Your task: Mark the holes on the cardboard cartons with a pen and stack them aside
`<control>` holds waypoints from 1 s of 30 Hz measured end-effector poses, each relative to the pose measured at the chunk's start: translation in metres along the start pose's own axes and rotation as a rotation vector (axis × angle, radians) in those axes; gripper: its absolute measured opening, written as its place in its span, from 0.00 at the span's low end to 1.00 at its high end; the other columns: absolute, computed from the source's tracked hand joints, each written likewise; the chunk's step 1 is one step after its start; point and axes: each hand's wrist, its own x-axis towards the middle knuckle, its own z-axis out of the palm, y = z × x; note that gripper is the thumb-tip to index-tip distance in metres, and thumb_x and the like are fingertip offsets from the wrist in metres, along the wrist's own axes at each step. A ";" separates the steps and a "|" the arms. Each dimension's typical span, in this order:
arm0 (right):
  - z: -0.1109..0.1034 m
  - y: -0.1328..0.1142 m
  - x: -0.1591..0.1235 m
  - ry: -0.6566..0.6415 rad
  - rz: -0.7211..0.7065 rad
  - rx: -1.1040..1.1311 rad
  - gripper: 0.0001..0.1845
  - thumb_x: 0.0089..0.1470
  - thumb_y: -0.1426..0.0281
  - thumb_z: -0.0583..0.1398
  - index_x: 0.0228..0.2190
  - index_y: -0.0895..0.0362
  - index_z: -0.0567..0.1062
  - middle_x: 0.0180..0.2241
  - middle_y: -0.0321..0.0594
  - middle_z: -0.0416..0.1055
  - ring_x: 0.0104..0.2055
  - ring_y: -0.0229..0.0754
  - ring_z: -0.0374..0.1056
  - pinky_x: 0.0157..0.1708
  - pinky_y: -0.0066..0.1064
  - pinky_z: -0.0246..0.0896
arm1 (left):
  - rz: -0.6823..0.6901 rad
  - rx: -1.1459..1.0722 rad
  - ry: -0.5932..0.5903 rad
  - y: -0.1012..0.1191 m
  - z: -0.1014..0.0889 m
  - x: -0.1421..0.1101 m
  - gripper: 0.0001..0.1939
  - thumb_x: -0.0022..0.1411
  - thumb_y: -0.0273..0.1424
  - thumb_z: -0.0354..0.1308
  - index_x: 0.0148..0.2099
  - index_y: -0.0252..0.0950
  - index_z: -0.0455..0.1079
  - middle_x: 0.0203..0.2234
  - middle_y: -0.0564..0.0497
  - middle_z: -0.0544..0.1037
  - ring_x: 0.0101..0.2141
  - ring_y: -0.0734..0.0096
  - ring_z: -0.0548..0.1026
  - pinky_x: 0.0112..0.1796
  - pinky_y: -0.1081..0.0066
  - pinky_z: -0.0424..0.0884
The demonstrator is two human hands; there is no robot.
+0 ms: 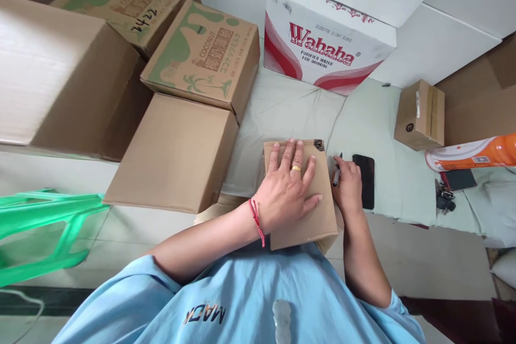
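My left hand (285, 192) lies flat with spread fingers on top of a small brown cardboard box (310, 228), which sits close against my body. A dark patch, perhaps tape or a scorched spot, marks the box's far right corner. Just right of the box, my right hand (349, 183) is closed around a marker pen (336, 176), its dark tip pointing away from me. A black smartphone (363, 181) lies beside that hand on the pale cloth.
Coconut cartons (203, 56) and a plain brown box (173, 153) stand to the left, above a green plastic stool (68, 236). A white Wahaha carton (326, 37) is at the back. Rightward are a small taped box (420, 114), an orange bottle (471, 153) and keys (444, 197).
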 end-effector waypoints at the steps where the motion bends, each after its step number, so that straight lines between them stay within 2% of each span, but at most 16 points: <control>1: 0.002 0.003 -0.003 -0.024 0.015 0.019 0.28 0.63 0.71 0.53 0.60 0.58 0.80 0.46 0.52 0.79 0.48 0.54 0.71 0.53 0.51 0.72 | 0.002 0.000 0.002 0.000 0.000 0.000 0.45 0.75 0.53 0.60 0.78 0.24 0.61 0.78 0.15 0.53 0.78 0.19 0.50 0.73 0.23 0.47; 5: -0.002 0.011 -0.011 -0.064 0.107 0.097 0.27 0.66 0.64 0.57 0.63 0.56 0.76 0.50 0.51 0.78 0.47 0.51 0.72 0.53 0.49 0.73 | 0.018 -0.006 0.030 -0.002 0.000 -0.002 0.44 0.75 0.52 0.60 0.77 0.24 0.62 0.77 0.16 0.56 0.78 0.19 0.52 0.72 0.22 0.49; 7: -0.012 0.020 -0.016 0.013 0.154 0.033 0.28 0.67 0.60 0.57 0.64 0.56 0.74 0.53 0.55 0.77 0.52 0.55 0.71 0.57 0.54 0.71 | 0.030 -0.011 0.065 -0.003 0.000 -0.003 0.41 0.75 0.50 0.61 0.76 0.22 0.64 0.76 0.15 0.58 0.77 0.19 0.55 0.72 0.22 0.52; 10: -0.029 0.039 -0.027 0.139 0.245 -0.150 0.37 0.67 0.55 0.57 0.69 0.63 0.67 0.62 0.66 0.72 0.65 0.66 0.66 0.66 0.64 0.60 | 0.072 -0.059 0.162 -0.009 0.003 -0.005 0.32 0.78 0.43 0.58 0.70 0.21 0.71 0.71 0.17 0.67 0.74 0.23 0.63 0.71 0.22 0.56; 12: -0.038 0.049 -0.037 0.098 0.348 -0.244 0.46 0.66 0.51 0.59 0.71 0.70 0.62 0.65 0.74 0.69 0.67 0.71 0.64 0.68 0.66 0.56 | 0.125 -0.131 0.253 -0.017 0.005 -0.006 0.23 0.79 0.38 0.56 0.61 0.24 0.77 0.65 0.23 0.76 0.71 0.29 0.70 0.71 0.24 0.60; 15: -0.040 0.053 -0.053 -0.067 0.504 -0.308 0.53 0.64 0.46 0.60 0.72 0.74 0.59 0.64 0.78 0.69 0.65 0.76 0.65 0.65 0.64 0.59 | 0.187 -0.240 0.400 -0.029 0.006 -0.004 0.13 0.78 0.32 0.57 0.48 0.30 0.81 0.57 0.32 0.83 0.69 0.35 0.74 0.68 0.33 0.70; 17: -0.037 0.048 -0.060 -0.115 0.542 -0.323 0.54 0.63 0.45 0.62 0.72 0.73 0.60 0.65 0.77 0.69 0.65 0.76 0.65 0.65 0.62 0.60 | 0.196 -0.278 0.481 -0.034 0.001 -0.004 0.10 0.76 0.31 0.59 0.45 0.32 0.80 0.56 0.34 0.84 0.69 0.37 0.74 0.66 0.38 0.75; 19: -0.032 0.040 -0.063 -0.104 0.557 -0.328 0.54 0.62 0.45 0.63 0.72 0.73 0.62 0.66 0.76 0.68 0.66 0.76 0.64 0.66 0.60 0.59 | 0.220 -0.307 0.515 -0.034 -0.008 -0.009 0.08 0.76 0.31 0.61 0.47 0.33 0.80 0.58 0.35 0.83 0.69 0.39 0.74 0.65 0.40 0.76; 20: -0.030 0.037 -0.062 -0.093 0.570 -0.328 0.53 0.61 0.46 0.63 0.71 0.73 0.62 0.66 0.77 0.67 0.66 0.76 0.63 0.66 0.60 0.59 | 0.250 -0.323 0.506 -0.032 -0.012 -0.013 0.09 0.76 0.34 0.62 0.49 0.34 0.79 0.59 0.35 0.83 0.70 0.40 0.73 0.66 0.40 0.74; 22: -0.028 0.034 -0.057 -0.081 0.622 -0.317 0.52 0.60 0.46 0.64 0.69 0.73 0.65 0.64 0.78 0.67 0.66 0.77 0.63 0.66 0.61 0.58 | 0.347 -0.343 0.423 -0.024 -0.017 -0.024 0.18 0.76 0.43 0.63 0.55 0.34 0.79 0.62 0.34 0.81 0.73 0.38 0.69 0.71 0.38 0.66; 24: -0.029 0.036 -0.050 -0.089 0.689 -0.282 0.52 0.56 0.45 0.66 0.66 0.72 0.68 0.62 0.77 0.68 0.66 0.77 0.62 0.66 0.61 0.58 | 0.457 -0.317 0.279 -0.015 -0.016 -0.038 0.31 0.73 0.55 0.63 0.62 0.33 0.77 0.66 0.33 0.79 0.75 0.35 0.64 0.76 0.33 0.51; 25: -0.030 0.038 -0.046 -0.098 0.715 -0.261 0.51 0.54 0.45 0.68 0.64 0.71 0.70 0.60 0.76 0.69 0.66 0.77 0.62 0.66 0.61 0.58 | 0.499 -0.285 0.202 -0.012 -0.013 -0.044 0.35 0.72 0.57 0.64 0.64 0.33 0.76 0.68 0.33 0.77 0.76 0.34 0.63 0.77 0.31 0.42; 26: -0.031 0.041 -0.043 -0.106 0.733 -0.241 0.50 0.51 0.45 0.69 0.62 0.69 0.72 0.59 0.74 0.70 0.66 0.76 0.62 0.67 0.61 0.57 | 0.523 -0.248 0.131 -0.010 -0.009 -0.050 0.36 0.71 0.56 0.65 0.66 0.32 0.74 0.70 0.34 0.76 0.76 0.34 0.62 0.78 0.32 0.34; 28: -0.035 0.046 -0.039 -0.115 0.745 -0.210 0.50 0.46 0.45 0.71 0.59 0.67 0.73 0.56 0.71 0.72 0.66 0.74 0.63 0.69 0.59 0.56 | 0.522 -0.192 0.030 -0.012 -0.003 -0.059 0.34 0.71 0.45 0.69 0.70 0.33 0.71 0.73 0.38 0.72 0.76 0.36 0.63 0.77 0.34 0.24; 30: -0.040 0.049 -0.038 -0.116 0.743 -0.193 0.51 0.42 0.44 0.72 0.58 0.65 0.72 0.55 0.68 0.72 0.65 0.72 0.65 0.68 0.57 0.59 | 0.480 -0.182 -0.015 -0.020 0.000 -0.064 0.33 0.69 0.35 0.68 0.72 0.35 0.70 0.75 0.42 0.70 0.76 0.38 0.63 0.77 0.35 0.23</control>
